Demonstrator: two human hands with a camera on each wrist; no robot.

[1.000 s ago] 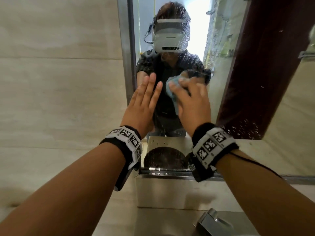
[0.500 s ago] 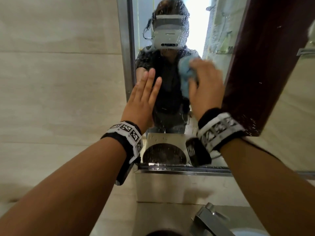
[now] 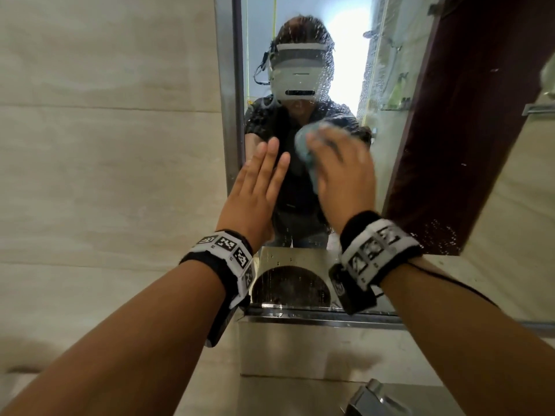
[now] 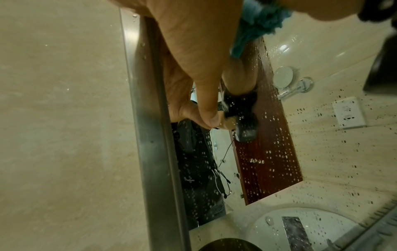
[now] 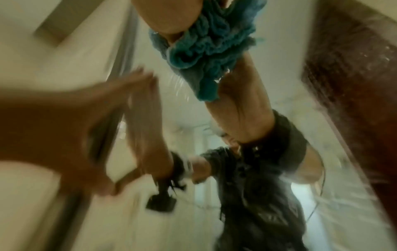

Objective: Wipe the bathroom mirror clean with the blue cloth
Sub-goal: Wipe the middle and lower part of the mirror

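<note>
The bathroom mirror [image 3: 390,163] fills the wall ahead in a steel frame, its glass [image 4: 268,152] speckled with water drops. My right hand [image 3: 342,172] presses a bunched blue cloth [image 3: 303,148] against the glass at chest height of my reflection; the cloth [image 5: 206,44] is crumpled under my fingers. Just left of it, my left hand [image 3: 258,187] lies flat on the glass with straight fingers, near the mirror's left edge, and the same palm [image 4: 193,51] shows in the left wrist view. The right wrist view is blurred by motion.
A beige tiled wall [image 3: 105,175] runs left of the mirror frame [image 3: 229,115]. Below the mirror is a steel ledge [image 3: 315,319], and a chrome tap [image 3: 372,397] sits lower right. The mirror reflects a dark wooden door [image 3: 468,130] and a white basin [image 4: 300,229].
My right hand with the cloth swept up and right across the glass, then came back down and left to mid-chest height. The left hand stayed flat on the mirror.
</note>
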